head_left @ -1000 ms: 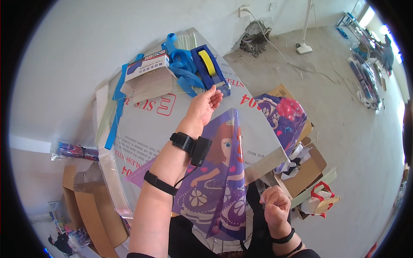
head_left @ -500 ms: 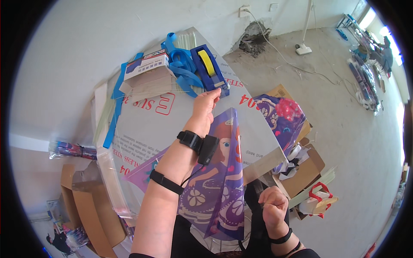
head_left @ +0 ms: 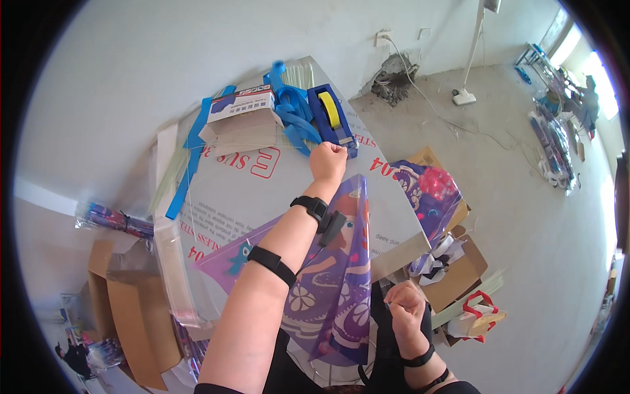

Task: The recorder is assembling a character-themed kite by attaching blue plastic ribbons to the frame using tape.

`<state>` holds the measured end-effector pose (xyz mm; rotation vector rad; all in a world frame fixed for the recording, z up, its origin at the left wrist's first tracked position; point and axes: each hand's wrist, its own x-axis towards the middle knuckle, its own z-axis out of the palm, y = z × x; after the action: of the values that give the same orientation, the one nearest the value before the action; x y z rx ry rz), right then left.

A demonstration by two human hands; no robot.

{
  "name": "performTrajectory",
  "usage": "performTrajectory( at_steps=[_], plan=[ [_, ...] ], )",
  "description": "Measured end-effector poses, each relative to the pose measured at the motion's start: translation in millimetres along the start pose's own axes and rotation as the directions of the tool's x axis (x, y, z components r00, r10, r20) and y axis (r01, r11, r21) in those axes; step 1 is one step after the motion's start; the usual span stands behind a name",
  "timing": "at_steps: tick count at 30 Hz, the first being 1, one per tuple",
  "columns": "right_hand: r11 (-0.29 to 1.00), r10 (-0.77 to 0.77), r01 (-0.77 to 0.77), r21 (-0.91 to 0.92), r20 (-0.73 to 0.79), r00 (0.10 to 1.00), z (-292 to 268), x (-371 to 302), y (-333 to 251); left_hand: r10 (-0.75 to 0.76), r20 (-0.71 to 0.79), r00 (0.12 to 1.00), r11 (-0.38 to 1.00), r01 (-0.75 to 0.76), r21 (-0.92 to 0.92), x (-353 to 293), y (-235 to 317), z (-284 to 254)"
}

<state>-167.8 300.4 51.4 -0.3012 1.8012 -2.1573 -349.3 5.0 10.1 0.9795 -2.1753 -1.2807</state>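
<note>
My left hand (head_left: 329, 163) is closed at the near, cutting end of a blue tape dispenser (head_left: 336, 131) with a yellow core. Its fingertips press together there; whether tape is between them I cannot make out. Under my left forearm a purple, triangular printed sheet (head_left: 354, 262) with a cartoon figure lies folded over the grey board-topped table (head_left: 230, 177) and hangs past its near edge. Low on the right, my right hand (head_left: 407, 310) is held in a pinch beside my dark-clothed leg. A tiny bit shows at its fingertips, too small to name.
Blue ribbon (head_left: 293, 111) and an opened small carton (head_left: 241, 118) lie left of the dispenser. Cardboard boxes stand at left (head_left: 141, 328) and right (head_left: 459, 269), near a cloth bag with red handles (head_left: 478, 315). A cable (head_left: 433, 108) crosses the floor.
My left hand stays at the dispenser's near end, its fingers now more curled. My right hand has shifted slightly left. The whole view has tilted a little.
</note>
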Motion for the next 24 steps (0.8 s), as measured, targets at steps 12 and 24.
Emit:
performTrajectory(
  at_steps=[12,24],
  plan=[
    [0.997,0.052,-0.058,0.054,0.103,0.993,9,14,9,0.009,0.14,0.99,0.66,0.099,-0.744,-6,15,-198],
    [0.837,0.212,0.101,-0.538,0.488,0.847,65,-10,-3,-0.061,-0.283,0.957,0.606,-0.19,-0.773,-245,-20,-408]
  ],
)
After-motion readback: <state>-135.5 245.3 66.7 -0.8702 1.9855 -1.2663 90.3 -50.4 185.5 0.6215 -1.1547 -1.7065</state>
